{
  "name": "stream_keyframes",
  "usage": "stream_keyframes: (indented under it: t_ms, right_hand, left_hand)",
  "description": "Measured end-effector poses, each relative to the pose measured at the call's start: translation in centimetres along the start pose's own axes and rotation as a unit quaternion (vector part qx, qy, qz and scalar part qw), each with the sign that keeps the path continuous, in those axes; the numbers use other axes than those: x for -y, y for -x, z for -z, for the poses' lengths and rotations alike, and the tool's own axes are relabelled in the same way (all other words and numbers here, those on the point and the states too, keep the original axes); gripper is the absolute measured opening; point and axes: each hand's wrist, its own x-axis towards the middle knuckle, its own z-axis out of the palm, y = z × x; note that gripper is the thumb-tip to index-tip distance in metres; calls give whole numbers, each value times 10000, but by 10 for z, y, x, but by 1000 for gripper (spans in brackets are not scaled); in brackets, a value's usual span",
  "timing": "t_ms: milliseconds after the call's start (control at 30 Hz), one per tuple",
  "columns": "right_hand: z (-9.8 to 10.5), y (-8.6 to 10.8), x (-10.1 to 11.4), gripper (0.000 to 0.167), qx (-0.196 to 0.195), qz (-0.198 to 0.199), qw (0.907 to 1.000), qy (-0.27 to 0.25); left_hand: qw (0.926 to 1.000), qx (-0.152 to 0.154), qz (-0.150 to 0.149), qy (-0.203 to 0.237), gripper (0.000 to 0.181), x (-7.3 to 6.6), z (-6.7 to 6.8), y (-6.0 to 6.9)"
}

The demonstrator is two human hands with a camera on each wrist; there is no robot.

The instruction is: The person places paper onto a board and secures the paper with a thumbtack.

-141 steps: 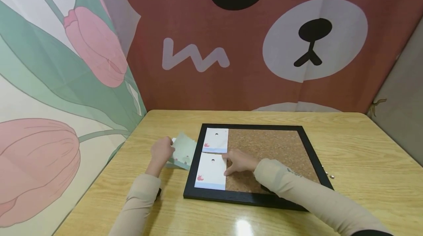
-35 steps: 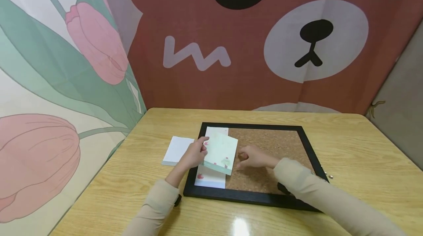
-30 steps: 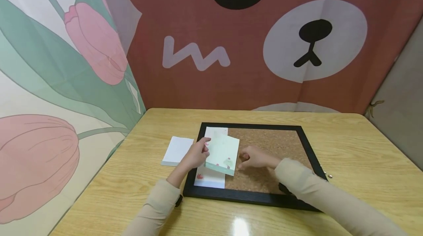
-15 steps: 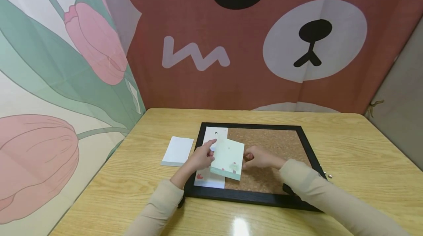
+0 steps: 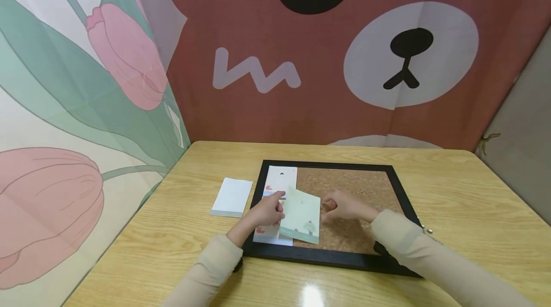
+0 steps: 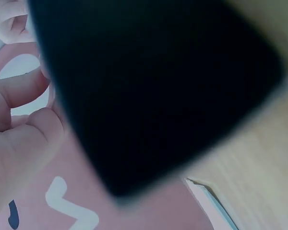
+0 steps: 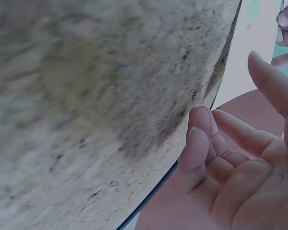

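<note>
- While a white pad [image 5: 231,197] lies on the table [image 5: 172,240], the black-framed corkboard [image 5: 357,180] sits just to its right
- left hand [image 5: 268,211] is pinching the left edge of a pale green sheet [image 5: 300,216]
- white sheets [image 5: 275,181] on the board's left side, upper one pinned, lower one half hidden
- green sheet's tilted over the lower one and some cork, can't tell if touching
- right hand [image 5: 344,205] near it, some fingers curled, can't tell if it's gripping anything
- few shiny bits [image 5: 429,231] beside the frame

Soft light, white glare on the table [image 5: 172,230], dark out-of-focus left-wrist foreground.
</note>
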Motion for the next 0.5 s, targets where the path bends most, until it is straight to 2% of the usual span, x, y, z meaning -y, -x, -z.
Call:
stream_keyframes:
  t_ms: [167, 333, 500]
  right_hand:
    - [-1, 3, -5, 43, -5, -206, 9998, -68]
    - [-3, 3, -7, 46, -28, -255, 9996, -118]
    - [-4, 3, -5, 47, -64, -520, 9986, -43]
  left_hand:
    - [9998, 122, 10, 169, 58, 0, -5, -2]
    - [9998, 159, -84, 53, 60, 0, -10, -4]
    - [9986, 251, -296, -371, 57, -1, -11, -5]
